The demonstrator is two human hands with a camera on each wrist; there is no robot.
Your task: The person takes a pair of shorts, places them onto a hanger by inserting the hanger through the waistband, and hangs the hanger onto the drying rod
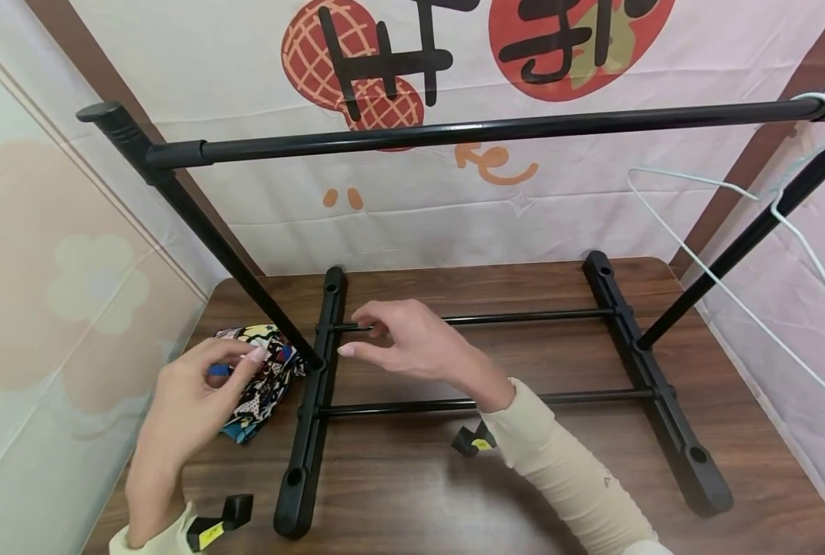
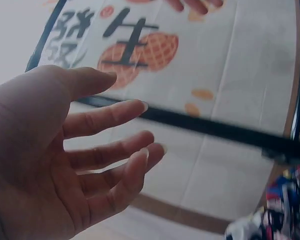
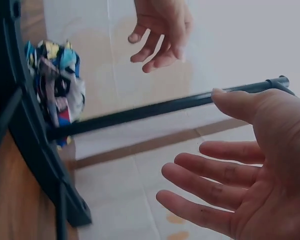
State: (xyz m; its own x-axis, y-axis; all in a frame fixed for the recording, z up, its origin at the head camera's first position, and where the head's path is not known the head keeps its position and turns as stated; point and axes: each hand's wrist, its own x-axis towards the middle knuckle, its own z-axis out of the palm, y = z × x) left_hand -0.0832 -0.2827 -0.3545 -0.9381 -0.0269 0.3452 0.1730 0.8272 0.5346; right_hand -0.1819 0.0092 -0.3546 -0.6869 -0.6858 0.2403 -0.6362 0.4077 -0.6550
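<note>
My left hand hovers at the left, fingers loosely bent with nothing in them. Just beyond it lies a crumpled, multicoloured patterned cloth, beside the foot of the rack's left post; the hand covers part of it. My right hand is held above the base of the black clothes rack, its thumb and fingers apart and holding nothing. In the right wrist view the cloth sits bunched behind the rack's post. The left wrist view has the cloth at its lower right.
A pale wire hanger hangs from the right end of the rack's top bar. Two feet joined by thin bars stand on the brown wooden tabletop. Printed fabric walls enclose the back and sides.
</note>
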